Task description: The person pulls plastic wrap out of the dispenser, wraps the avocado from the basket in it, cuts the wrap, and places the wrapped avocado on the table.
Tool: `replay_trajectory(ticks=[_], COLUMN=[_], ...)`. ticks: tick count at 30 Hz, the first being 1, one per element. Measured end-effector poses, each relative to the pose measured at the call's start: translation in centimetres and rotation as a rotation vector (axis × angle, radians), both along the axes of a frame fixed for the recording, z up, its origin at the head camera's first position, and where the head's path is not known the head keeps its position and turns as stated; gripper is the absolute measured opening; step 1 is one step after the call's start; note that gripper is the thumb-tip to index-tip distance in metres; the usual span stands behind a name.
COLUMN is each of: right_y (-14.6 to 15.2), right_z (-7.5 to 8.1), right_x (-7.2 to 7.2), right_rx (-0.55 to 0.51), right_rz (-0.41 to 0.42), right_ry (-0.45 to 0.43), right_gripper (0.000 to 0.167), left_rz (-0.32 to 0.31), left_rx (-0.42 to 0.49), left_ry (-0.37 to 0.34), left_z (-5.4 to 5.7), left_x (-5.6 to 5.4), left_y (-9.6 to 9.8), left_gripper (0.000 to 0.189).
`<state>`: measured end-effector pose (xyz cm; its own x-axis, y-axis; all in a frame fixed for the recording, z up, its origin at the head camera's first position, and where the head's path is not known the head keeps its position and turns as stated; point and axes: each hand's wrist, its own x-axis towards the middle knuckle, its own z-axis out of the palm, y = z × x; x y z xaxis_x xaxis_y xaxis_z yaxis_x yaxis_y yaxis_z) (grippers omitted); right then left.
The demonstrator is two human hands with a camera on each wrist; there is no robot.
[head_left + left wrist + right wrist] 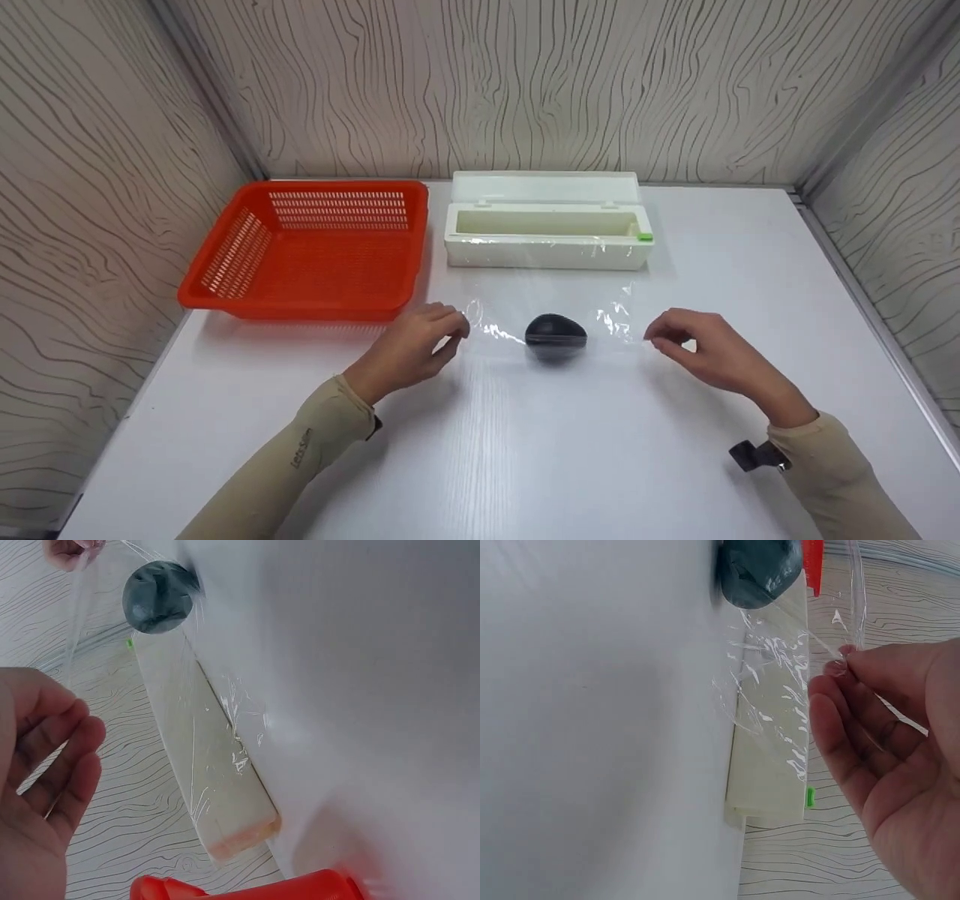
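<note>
A sheet of clear plastic wrap [495, 330] stretches between my two hands, reaching back to the front of a long white dispenser box [547, 253]. My left hand [412, 346] pinches its near left corner. At the near right corner my right hand [709, 351] pinches it between thumb and fingertips, as the right wrist view shows close up. Between the hands sits a dark, rounded object [553, 330], overlapped by the wrap; both wrist views show its smooth dark-green side [157, 598] through creased film. The box's lid [545, 187] stands raised at the back.
An orange-red plastic basket [330, 274] with slotted walls stands left of the box, close behind my left hand. A small green piece [645, 237] sits at the box's right front edge. Patterned wall panels [525, 90] enclose the white table [517, 465] behind and at the sides.
</note>
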<state>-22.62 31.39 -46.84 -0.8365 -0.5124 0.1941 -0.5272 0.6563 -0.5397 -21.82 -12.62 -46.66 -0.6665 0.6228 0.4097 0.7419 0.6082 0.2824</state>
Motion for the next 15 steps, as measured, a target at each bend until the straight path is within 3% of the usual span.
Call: replay_trajectory(ticks=[8,15], right_y=[-0.3,-0.6], right_z=[-0.1,-0.2], right_x=[-1.5,-2.9], right_rx=[0.028,0.014], right_rz=[-0.106,-0.149], right_ry=[-0.025,-0.055], right_gripper=[0.015,0.012], left_rz=[0.147,0.207], left_rx=[0.045,0.072], left_ry=[0.010,0.043], left_z=[-0.8,-2.0], left_x=[-1.0,-2.0], left_y=[0.8,1.3], left_gripper=[0.018,0.015])
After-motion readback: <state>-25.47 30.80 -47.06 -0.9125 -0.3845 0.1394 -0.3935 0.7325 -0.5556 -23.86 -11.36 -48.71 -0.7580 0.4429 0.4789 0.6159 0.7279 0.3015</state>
